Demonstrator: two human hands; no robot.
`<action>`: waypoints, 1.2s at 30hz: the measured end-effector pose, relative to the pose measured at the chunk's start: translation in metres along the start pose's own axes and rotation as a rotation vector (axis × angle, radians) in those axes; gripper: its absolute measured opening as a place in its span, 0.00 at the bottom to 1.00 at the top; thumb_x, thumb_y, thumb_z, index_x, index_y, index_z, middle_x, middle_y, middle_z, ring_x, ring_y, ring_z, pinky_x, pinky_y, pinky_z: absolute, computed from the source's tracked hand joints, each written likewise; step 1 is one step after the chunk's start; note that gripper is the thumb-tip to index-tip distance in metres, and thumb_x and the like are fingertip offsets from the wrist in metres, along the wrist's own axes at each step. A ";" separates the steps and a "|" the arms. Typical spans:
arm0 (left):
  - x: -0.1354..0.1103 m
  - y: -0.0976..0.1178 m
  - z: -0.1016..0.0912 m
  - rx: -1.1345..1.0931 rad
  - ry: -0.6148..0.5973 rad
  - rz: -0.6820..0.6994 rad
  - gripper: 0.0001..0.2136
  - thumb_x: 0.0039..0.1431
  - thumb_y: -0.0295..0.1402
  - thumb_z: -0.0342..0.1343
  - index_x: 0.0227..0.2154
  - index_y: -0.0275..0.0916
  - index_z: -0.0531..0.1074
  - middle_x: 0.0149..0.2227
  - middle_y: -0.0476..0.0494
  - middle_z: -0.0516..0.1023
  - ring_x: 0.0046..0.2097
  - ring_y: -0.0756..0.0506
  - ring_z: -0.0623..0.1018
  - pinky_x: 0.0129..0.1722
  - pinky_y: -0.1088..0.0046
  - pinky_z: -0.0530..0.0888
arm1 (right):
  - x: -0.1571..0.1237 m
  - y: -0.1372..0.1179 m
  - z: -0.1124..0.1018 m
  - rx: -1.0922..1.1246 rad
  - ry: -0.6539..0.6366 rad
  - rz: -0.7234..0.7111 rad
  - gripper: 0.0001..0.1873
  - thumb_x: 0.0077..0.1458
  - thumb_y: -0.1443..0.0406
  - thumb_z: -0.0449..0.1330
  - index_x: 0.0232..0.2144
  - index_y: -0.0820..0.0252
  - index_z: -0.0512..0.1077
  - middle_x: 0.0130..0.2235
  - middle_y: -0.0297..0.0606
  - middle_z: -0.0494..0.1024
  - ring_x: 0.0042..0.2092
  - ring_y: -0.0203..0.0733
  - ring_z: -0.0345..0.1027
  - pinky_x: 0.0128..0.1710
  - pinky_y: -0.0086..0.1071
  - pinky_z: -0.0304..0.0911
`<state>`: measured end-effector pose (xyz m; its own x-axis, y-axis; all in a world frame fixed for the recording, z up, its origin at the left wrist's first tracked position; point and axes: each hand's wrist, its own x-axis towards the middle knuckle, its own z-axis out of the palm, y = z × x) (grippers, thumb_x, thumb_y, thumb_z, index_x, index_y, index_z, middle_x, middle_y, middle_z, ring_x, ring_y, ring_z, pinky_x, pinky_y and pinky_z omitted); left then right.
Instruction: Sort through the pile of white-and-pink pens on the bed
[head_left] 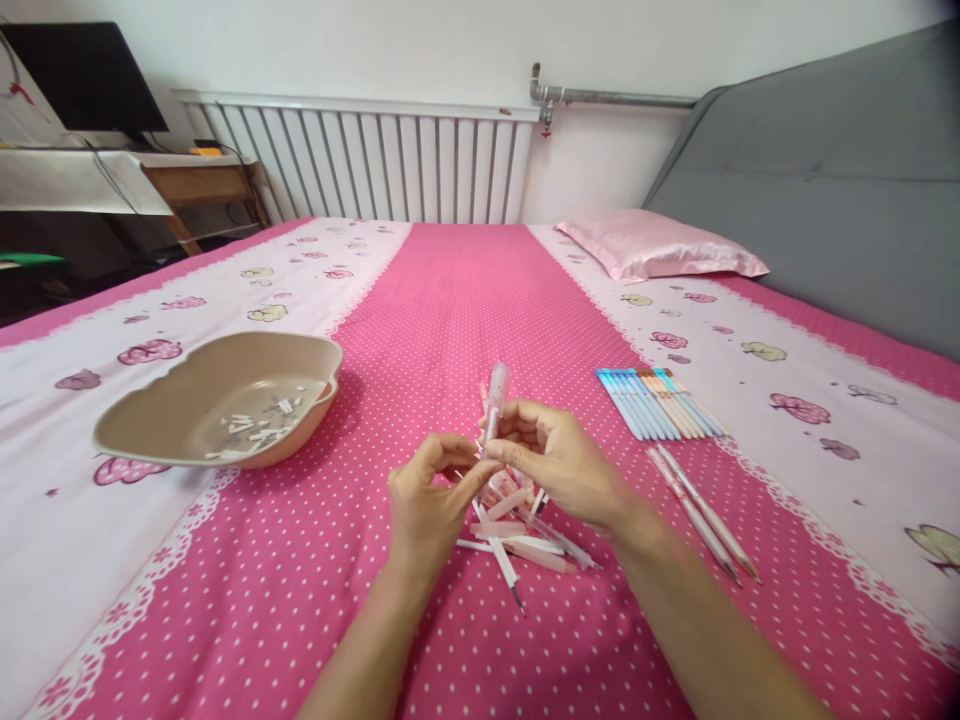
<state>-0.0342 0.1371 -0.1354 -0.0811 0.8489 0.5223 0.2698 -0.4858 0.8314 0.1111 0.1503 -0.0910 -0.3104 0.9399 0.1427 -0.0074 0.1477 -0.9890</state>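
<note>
Upright between my hands stands a translucent pale-pink pen (496, 392), its upper end clear of the fingers. My right hand (561, 455) is closed, with thumb and fingertips around its middle. Pinching at the lower end, my left hand (426, 490) is closed too; the fingers hide what that end looks like. Beneath both hands lies a loose pile of pen parts (517, 530), with pinkish barrels and white refills, partly covered by the hands. One refill (504, 565) with a dark tip points toward me. Right of the pile, two pale pens (697, 512) lie side by side.
A beige basin (214, 365) on the left holds small white pieces (259, 430). Several blue and beige pens (652, 405) lie in a row at right. The bed's pink dotted cover (480, 270) lies under everything. A pink pillow (660, 245) rests near the grey headboard (832, 170).
</note>
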 end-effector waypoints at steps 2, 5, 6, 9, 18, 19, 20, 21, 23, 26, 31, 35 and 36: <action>0.000 0.001 0.000 0.008 -0.008 -0.010 0.09 0.46 0.31 0.65 0.29 0.38 0.70 0.23 0.53 0.76 0.24 0.54 0.75 0.23 0.83 0.69 | 0.000 0.001 0.000 -0.005 -0.002 -0.006 0.05 0.49 0.69 0.59 0.32 0.61 0.68 0.31 0.32 0.72 0.34 0.34 0.68 0.36 0.31 0.64; -0.001 0.001 0.000 0.006 -0.021 -0.046 0.10 0.46 0.30 0.65 0.30 0.38 0.70 0.23 0.53 0.77 0.24 0.54 0.75 0.23 0.82 0.68 | 0.001 0.000 0.000 -0.028 0.001 -0.022 0.03 0.50 0.69 0.58 0.31 0.61 0.68 0.30 0.32 0.71 0.33 0.33 0.67 0.35 0.30 0.63; -0.001 0.002 0.000 -0.002 -0.028 -0.063 0.10 0.46 0.31 0.65 0.30 0.38 0.70 0.23 0.53 0.77 0.24 0.54 0.75 0.23 0.82 0.68 | 0.001 0.000 0.001 -0.035 0.002 -0.025 0.03 0.50 0.69 0.58 0.31 0.61 0.68 0.30 0.31 0.71 0.33 0.33 0.67 0.35 0.30 0.63; 0.000 0.003 0.000 -0.038 -0.052 -0.122 0.11 0.46 0.31 0.65 0.31 0.38 0.69 0.23 0.52 0.78 0.24 0.53 0.75 0.24 0.81 0.68 | 0.001 -0.001 0.001 -0.034 0.005 -0.022 0.02 0.50 0.70 0.58 0.30 0.60 0.68 0.29 0.31 0.71 0.32 0.33 0.67 0.34 0.29 0.63; 0.003 0.008 0.002 -0.133 -0.235 -0.303 0.17 0.48 0.32 0.62 0.42 0.37 0.68 0.30 0.47 0.79 0.31 0.49 0.77 0.29 0.76 0.71 | 0.003 0.004 -0.005 -0.063 0.079 -0.035 0.05 0.49 0.68 0.59 0.32 0.60 0.69 0.32 0.32 0.73 0.35 0.34 0.69 0.38 0.31 0.64; 0.003 0.007 0.002 -0.121 -0.248 -0.310 0.16 0.49 0.32 0.61 0.42 0.36 0.69 0.30 0.46 0.79 0.31 0.49 0.77 0.30 0.76 0.71 | 0.003 0.005 -0.005 -0.059 0.080 -0.037 0.05 0.49 0.68 0.59 0.32 0.60 0.69 0.32 0.33 0.73 0.35 0.35 0.69 0.38 0.32 0.64; 0.004 0.007 0.002 -0.107 -0.262 -0.316 0.15 0.50 0.33 0.61 0.41 0.36 0.70 0.31 0.45 0.79 0.31 0.48 0.77 0.30 0.75 0.71 | 0.004 0.005 -0.005 -0.054 0.081 -0.037 0.05 0.49 0.68 0.59 0.32 0.60 0.69 0.32 0.33 0.73 0.35 0.35 0.69 0.38 0.32 0.64; 0.004 0.007 0.001 -0.093 -0.274 -0.318 0.14 0.50 0.34 0.61 0.40 0.36 0.72 0.31 0.45 0.79 0.31 0.48 0.77 0.30 0.75 0.71 | 0.004 0.005 -0.005 -0.050 0.081 -0.035 0.05 0.49 0.68 0.59 0.32 0.60 0.68 0.32 0.32 0.73 0.35 0.34 0.69 0.38 0.32 0.64; 0.004 0.006 0.001 -0.075 -0.294 -0.310 0.11 0.51 0.35 0.60 0.36 0.35 0.75 0.31 0.44 0.80 0.31 0.48 0.77 0.31 0.75 0.71 | 0.003 0.004 -0.004 -0.045 0.084 -0.037 0.04 0.50 0.68 0.59 0.32 0.60 0.68 0.31 0.32 0.73 0.34 0.34 0.69 0.38 0.32 0.64; 0.004 0.005 -0.001 -0.068 -0.297 -0.284 0.10 0.52 0.36 0.59 0.34 0.35 0.76 0.30 0.44 0.80 0.30 0.49 0.76 0.31 0.75 0.71 | 0.002 0.003 -0.004 -0.055 0.077 -0.040 0.04 0.50 0.68 0.59 0.32 0.60 0.68 0.31 0.32 0.73 0.35 0.34 0.69 0.37 0.31 0.64; 0.004 0.005 -0.001 -0.048 -0.271 -0.240 0.10 0.53 0.36 0.59 0.35 0.37 0.77 0.30 0.46 0.80 0.29 0.49 0.76 0.30 0.76 0.70 | 0.000 -0.002 -0.005 -0.102 0.046 -0.047 0.06 0.52 0.66 0.58 0.35 0.60 0.69 0.35 0.35 0.73 0.38 0.36 0.69 0.40 0.33 0.64; 0.004 0.004 -0.002 -0.026 -0.267 -0.232 0.10 0.53 0.37 0.58 0.36 0.38 0.77 0.32 0.45 0.81 0.30 0.49 0.76 0.30 0.75 0.70 | 0.000 -0.006 -0.006 -0.101 0.079 -0.055 0.08 0.54 0.64 0.57 0.37 0.60 0.69 0.38 0.37 0.74 0.40 0.37 0.68 0.42 0.34 0.63; 0.004 0.004 -0.002 -0.023 -0.267 -0.231 0.10 0.53 0.37 0.58 0.35 0.38 0.77 0.32 0.45 0.81 0.30 0.49 0.76 0.30 0.75 0.70 | 0.000 -0.006 -0.006 -0.101 0.096 -0.067 0.08 0.54 0.64 0.57 0.37 0.59 0.69 0.39 0.37 0.74 0.41 0.37 0.68 0.43 0.35 0.63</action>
<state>-0.0354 0.1378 -0.1294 0.1173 0.9599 0.2547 0.2516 -0.2768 0.9274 0.1171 0.1514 -0.0847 -0.2199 0.9512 0.2165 0.0722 0.2372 -0.9688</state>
